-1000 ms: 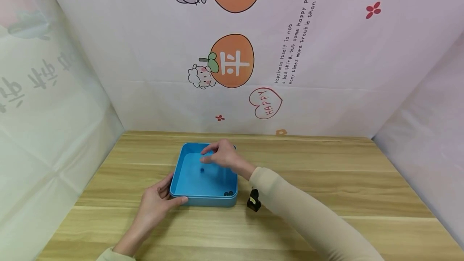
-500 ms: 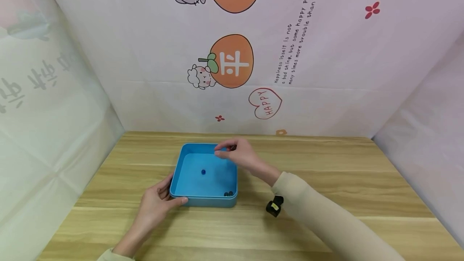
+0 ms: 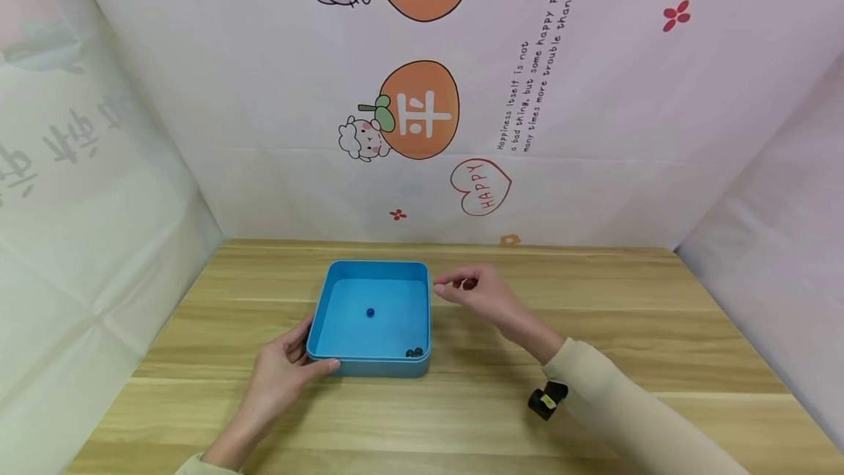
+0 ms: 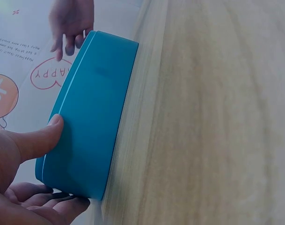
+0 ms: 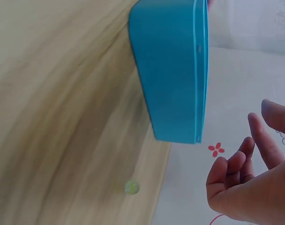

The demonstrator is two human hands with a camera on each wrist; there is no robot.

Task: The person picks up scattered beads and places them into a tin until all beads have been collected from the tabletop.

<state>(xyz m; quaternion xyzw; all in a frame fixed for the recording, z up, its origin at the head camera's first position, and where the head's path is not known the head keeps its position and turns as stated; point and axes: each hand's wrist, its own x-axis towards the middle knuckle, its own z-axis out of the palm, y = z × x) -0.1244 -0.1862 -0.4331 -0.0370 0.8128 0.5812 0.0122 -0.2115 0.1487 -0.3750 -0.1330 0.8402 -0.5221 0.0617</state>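
A square blue plastic box [image 3: 369, 366] without a lid rests on the table. One dark blue marble [image 3: 371, 312] lies near the middle of its floor, and two dark marbles [image 3: 414, 352] sit together in the near right corner. My left hand [image 3: 283, 369] holds the near left corner, thumb on the front wall and fingers at the left side. Just right of the box is my right hand [image 3: 484, 299], thumb and index finger apart, other fingers loosely curled; nothing shows between them. In the right wrist view a clear greenish marble [image 5: 131, 187] lies on the table beyond the box.
A wood-grain table [image 3: 593, 343] carries everything. Behind it and along both sides hang pale cloth walls [image 3: 593, 196], the back one printed with cartoon figures. A black strap-like piece with a yellow mark [image 3: 548, 399] is by the right cuff.
My right hand has moved from above the box, over its right rim, to the table's right side. The left hand, box and marbles in it stay about where they were.
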